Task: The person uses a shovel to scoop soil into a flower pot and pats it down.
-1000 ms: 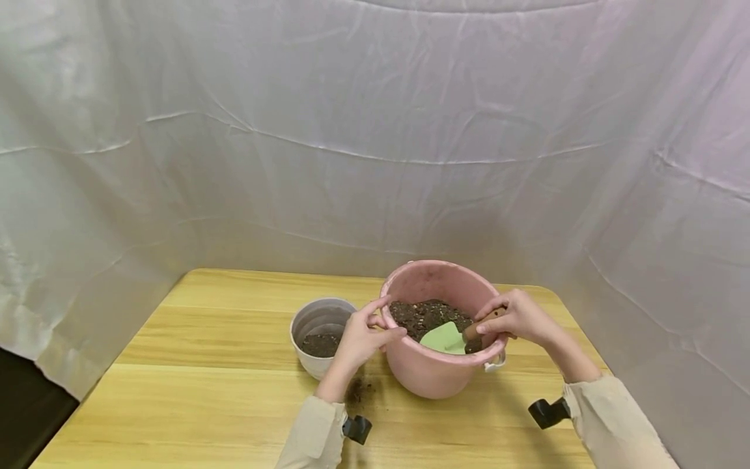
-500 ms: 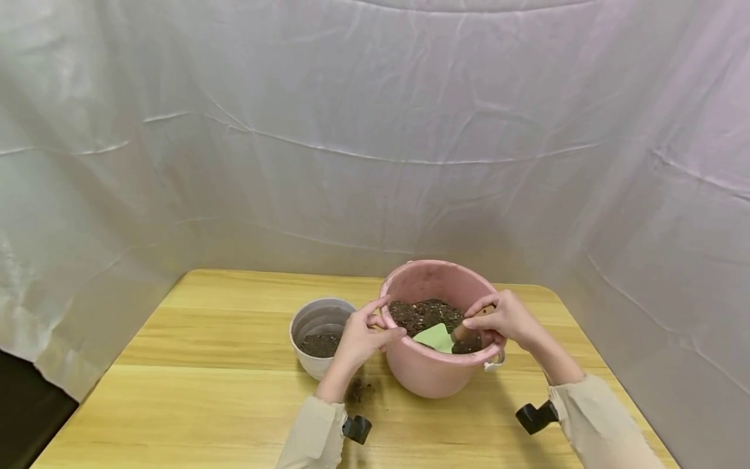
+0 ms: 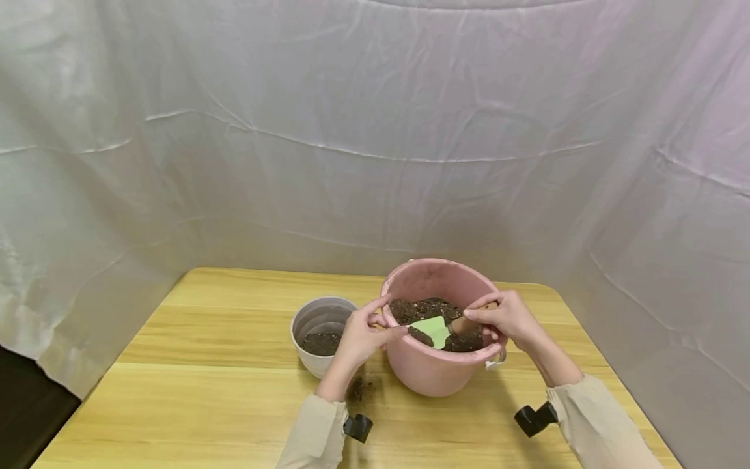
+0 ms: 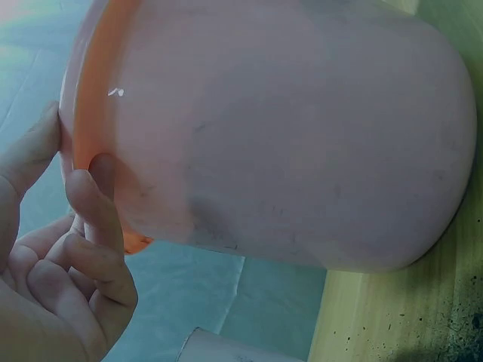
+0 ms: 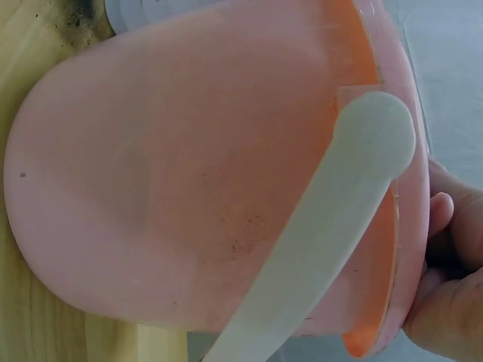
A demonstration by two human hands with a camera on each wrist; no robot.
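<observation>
A pink bucket (image 3: 436,374) holding dark soil (image 3: 430,307) stands on the wooden table (image 3: 222,404). My left hand (image 3: 362,333) grips the bucket's left rim, fingers curled over the edge; the left wrist view shows this hand (image 4: 64,271) against the pink bucket (image 4: 287,136). My right hand (image 3: 505,319) holds the brown handle of a small trowel, whose light green blade (image 3: 432,329) digs into the soil inside the bucket. In the right wrist view the pink bucket (image 5: 181,188) and its white handle (image 5: 332,226) fill the frame, with my right hand (image 5: 449,286) at the rim.
A white pot (image 3: 319,329) with some soil at its bottom stands just left of the bucket. Spilled soil crumbs (image 3: 359,391) lie on the table in front of it. A white cloth backdrop (image 3: 375,130) surrounds the table at the back and sides.
My right hand has moved left over the bucket and pushed the green trowel blade deeper into the soil. The left hand stays on the rim.
</observation>
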